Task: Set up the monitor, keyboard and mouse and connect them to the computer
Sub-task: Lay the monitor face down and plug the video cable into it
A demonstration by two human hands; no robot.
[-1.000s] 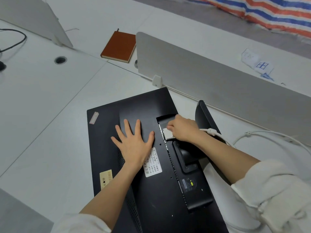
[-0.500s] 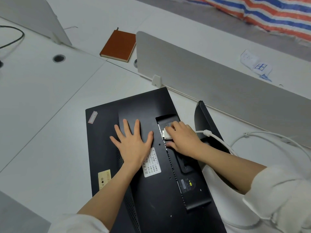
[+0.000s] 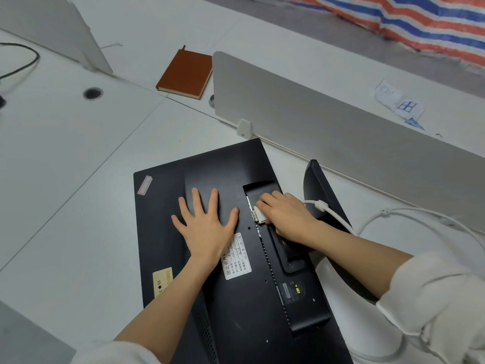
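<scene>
- The black monitor (image 3: 236, 258) is lying face down on the white desk (image 3: 65, 206), stickers showing.
- The left hand (image 3: 207, 227) is pressing flat, fingers spread, on the monitor's back.
- The right hand (image 3: 286, 219) is gripping the white connector (image 3: 258, 215) at the monitor's port recess.

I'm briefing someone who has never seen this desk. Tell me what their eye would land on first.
First, the black monitor lying face down in the middle of the white desk, with the left hand spread flat on its back. Beside it, the right hand holds a white connector at the monitor's port recess, its white cable trailing right. Further back, a brown notebook lies by the grey divider.
</scene>
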